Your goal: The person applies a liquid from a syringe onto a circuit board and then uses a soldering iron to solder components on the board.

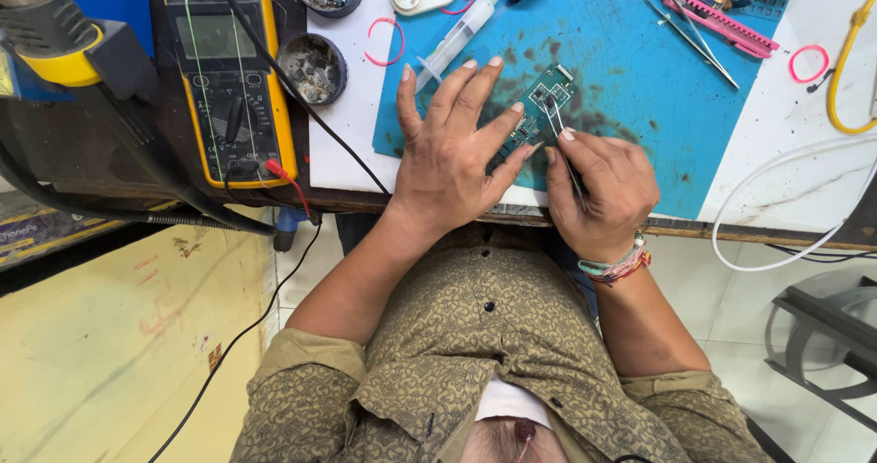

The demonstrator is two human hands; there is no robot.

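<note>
Two hands meet over a small green circuit board [539, 107] on the blue mat [639, 52]. Spread wide and flat, the left hand [452, 148] pins the board's near end with its fingertips, likely to stop it sliding. Just right of it, the right hand [598, 189] is curled closed around metal tweezers [562, 139] (tips resting on the board). A syringe [457, 38] lies beyond the left hand.

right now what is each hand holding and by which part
Right hand grips thin metal tweezers by their rear half; left hand pins the small green circuit board by its near edge.
</note>
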